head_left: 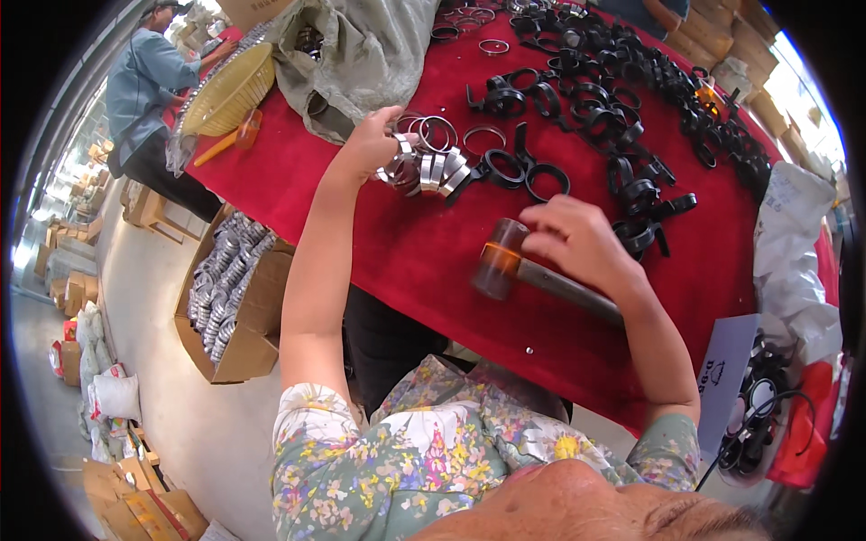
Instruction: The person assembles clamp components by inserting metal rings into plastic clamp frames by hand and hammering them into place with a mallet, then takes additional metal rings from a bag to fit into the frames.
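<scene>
1. Your left hand (368,147) is curled closed around some of the silver rings (435,173), at the far side of the red tablecloth (406,248); more rings lie just right of your fingers.
2. Your right hand (585,242) is half curled over the hammer (499,261), beside its head; you can't tell here whether it grips.
3. The black clamps (520,142) lie beyond your right hand, beside the rings.

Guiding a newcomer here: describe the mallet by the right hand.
Find the red table, then the right hand over its near side. Beside that hand is the mallet: dark head, orange band, grey handle, unlike the distant orange-headed mallet.
</scene>
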`<state>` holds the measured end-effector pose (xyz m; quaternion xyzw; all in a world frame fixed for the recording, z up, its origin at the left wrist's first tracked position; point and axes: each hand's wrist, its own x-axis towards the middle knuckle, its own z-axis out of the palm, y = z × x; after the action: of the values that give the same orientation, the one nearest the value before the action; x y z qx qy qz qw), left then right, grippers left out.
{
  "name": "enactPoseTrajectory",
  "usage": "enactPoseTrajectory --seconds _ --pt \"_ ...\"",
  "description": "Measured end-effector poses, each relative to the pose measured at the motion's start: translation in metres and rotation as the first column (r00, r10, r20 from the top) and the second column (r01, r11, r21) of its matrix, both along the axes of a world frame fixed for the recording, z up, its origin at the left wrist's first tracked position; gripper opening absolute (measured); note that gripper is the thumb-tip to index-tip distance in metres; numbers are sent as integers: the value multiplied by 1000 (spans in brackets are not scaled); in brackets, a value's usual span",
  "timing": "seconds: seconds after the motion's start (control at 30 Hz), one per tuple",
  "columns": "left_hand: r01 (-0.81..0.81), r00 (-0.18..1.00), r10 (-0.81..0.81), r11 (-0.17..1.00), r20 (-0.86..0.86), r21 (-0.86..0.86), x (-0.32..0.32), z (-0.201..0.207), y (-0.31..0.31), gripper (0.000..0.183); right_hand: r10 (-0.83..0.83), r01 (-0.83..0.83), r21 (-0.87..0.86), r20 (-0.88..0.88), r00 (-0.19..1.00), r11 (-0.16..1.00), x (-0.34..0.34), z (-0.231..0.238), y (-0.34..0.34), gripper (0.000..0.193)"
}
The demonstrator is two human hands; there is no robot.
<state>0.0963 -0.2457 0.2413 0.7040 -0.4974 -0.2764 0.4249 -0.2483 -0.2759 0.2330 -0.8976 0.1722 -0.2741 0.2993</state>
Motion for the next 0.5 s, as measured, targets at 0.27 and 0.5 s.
enactPoseTrajectory --seconds 0.27,0.5 --pt "38 955 56 950 291 -310 26 -49 -2 45 -329 180 -444 -284 901 878 8 -33 -51 29" --pt "47 918 182 833 353 -551 -19 -53 -6 46 -388 361 -335 -16 921 870 0 -33 -55 15"
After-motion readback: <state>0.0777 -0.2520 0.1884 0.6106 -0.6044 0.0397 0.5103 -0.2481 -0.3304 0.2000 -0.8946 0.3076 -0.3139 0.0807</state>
